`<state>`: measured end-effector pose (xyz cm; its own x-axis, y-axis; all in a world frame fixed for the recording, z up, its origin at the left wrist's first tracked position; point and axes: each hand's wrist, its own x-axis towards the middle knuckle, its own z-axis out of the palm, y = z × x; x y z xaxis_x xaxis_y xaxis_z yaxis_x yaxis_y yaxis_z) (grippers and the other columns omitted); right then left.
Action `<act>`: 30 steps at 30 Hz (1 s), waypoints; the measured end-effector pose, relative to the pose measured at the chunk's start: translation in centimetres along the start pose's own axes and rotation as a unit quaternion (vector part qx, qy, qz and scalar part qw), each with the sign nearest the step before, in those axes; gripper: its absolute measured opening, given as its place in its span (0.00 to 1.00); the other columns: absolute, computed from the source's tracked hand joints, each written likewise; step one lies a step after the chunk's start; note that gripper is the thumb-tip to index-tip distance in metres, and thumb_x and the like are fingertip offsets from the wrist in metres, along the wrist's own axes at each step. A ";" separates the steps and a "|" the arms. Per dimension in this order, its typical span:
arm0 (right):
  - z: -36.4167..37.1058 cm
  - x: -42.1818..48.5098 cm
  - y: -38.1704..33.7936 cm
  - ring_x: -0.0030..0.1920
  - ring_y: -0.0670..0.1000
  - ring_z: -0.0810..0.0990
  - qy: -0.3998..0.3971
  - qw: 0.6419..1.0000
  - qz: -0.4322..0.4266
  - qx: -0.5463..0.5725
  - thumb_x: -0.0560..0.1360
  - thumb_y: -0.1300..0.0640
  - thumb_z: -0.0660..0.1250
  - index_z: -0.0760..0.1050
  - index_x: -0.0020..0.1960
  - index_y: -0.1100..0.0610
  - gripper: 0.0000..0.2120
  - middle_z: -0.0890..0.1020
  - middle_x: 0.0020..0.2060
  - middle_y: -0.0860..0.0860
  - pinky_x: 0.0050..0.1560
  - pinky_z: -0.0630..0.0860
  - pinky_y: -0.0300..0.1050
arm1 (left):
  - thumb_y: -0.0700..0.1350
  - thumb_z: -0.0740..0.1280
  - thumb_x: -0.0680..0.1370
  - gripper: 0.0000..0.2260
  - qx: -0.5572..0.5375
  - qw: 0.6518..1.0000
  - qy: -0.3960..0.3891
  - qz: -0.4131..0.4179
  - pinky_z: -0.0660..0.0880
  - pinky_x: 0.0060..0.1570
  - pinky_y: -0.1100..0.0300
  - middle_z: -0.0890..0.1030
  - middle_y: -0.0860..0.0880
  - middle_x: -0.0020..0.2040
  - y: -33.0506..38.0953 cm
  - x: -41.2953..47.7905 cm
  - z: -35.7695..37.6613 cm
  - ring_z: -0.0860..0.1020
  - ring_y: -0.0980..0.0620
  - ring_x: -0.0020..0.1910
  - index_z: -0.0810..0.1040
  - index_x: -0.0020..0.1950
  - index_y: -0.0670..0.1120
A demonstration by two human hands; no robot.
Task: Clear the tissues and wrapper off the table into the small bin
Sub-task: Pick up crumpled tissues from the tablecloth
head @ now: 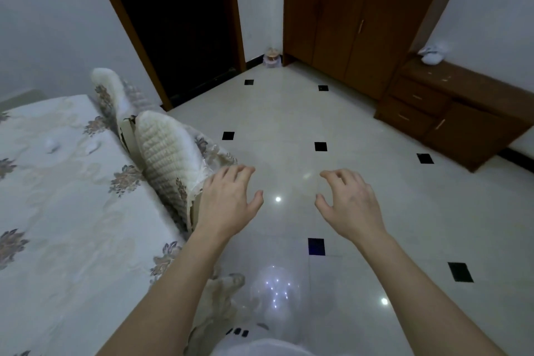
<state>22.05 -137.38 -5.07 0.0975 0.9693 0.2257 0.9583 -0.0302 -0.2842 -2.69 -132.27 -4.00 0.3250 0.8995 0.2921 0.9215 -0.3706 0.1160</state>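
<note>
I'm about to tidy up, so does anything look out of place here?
A crumpled white tissue and a second one lie loose on the floral tablecloth, apart from each other; they look like litter. The left hand and right hand hover empty.

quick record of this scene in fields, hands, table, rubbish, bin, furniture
left hand: empty, fingers loosely curled, over the floor beside a chair
right hand: empty, fingers loosely curled, over the floor
table: at left, floral cloth
tissues: small white crumpled bits on the table, blurred
wrapper: cannot make one out
bin: possibly the small object in the far corner, too small to tell
chairs: white quilted covers, against the table's edge
floor: pale tiles, black insets
</note>
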 end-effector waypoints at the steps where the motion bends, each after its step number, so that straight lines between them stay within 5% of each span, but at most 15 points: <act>1: 0.3 1.2 0.3 0.56 0.57 0.76 -0.005 1.000 -0.005 0.001 0.72 0.50 0.68 0.76 0.62 0.54 0.20 0.79 0.53 0.54 0.51 0.73 0.52 | 0.59 0.62 0.73 0.22 -0.001 1.000 0.001 -0.006 0.73 0.52 0.49 0.80 0.49 0.59 -0.2 1.0 0.4 0.76 0.45 0.58 0.76 0.63 0.49; 30: 13.1 48.7 0.2 0.58 0.56 0.75 -0.047 0.996 -0.080 0.008 0.75 0.48 0.65 0.76 0.63 0.54 0.19 0.79 0.55 0.53 0.51 0.73 0.52 | 0.59 0.61 0.75 0.22 -0.018 0.996 -0.022 -0.089 0.74 0.54 0.48 0.79 0.51 0.61 -15.0 42.4 13.9 0.75 0.47 0.60 0.75 0.65 0.50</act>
<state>23.48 -87.01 -6.38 -0.0822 0.9799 0.1817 0.9553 0.1294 -0.2657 0.25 -85.31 -6.56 0.1672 0.9604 0.2230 0.9571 -0.2124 0.1970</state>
